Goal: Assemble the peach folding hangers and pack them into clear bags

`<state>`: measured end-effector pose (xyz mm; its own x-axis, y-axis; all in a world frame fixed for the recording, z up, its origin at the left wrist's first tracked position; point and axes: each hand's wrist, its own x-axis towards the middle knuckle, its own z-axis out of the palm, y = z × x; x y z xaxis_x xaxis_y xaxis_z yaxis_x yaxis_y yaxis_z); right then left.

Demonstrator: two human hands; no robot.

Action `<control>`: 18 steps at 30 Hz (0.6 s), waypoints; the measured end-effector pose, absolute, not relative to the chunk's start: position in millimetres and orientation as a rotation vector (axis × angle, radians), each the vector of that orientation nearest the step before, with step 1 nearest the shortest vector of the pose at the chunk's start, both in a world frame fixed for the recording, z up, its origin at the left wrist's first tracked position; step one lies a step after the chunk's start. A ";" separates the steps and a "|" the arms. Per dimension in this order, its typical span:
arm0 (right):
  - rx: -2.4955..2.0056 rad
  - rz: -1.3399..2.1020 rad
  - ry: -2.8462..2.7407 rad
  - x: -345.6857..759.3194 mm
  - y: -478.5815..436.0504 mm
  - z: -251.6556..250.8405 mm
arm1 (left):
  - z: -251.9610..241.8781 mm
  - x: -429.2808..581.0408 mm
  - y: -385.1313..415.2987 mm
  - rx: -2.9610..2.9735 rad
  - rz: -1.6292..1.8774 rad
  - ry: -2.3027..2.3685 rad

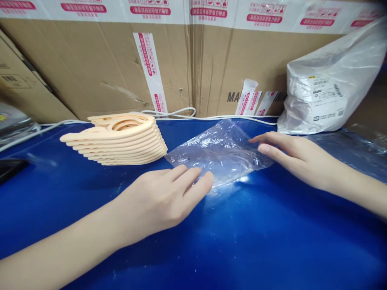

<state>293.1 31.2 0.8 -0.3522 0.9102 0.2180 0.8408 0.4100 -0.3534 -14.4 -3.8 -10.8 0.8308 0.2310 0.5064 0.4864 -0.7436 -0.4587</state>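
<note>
A clear plastic bag (220,149) lies flat and a little crinkled on the blue table (242,241). My left hand (169,193) is palm down at the bag's near left edge, its fingers bent and slightly apart. The thumb of that hand is hidden. At the bag's right side, my right hand (293,155) has its index finger stretched over the film, with the thumb a small gap below. Left of the bag stands a neat stack of cream-coloured pieces (121,141) that look like clothes hangers, with rounded openings; neither hand touches it.
Large cardboard boxes (105,68) form a wall along the back. A white cable (175,114) runs at their foot. At the back right sits a labelled white plastic bag (326,84). More clear film (356,151) lies below it; a dark object (12,169) is at the left edge.
</note>
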 end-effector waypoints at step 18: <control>-1.495 1.288 -1.760 290.7 38.5 7.6 | -18.9 -7.7 -22.2 -2.460 -0.542 -0.390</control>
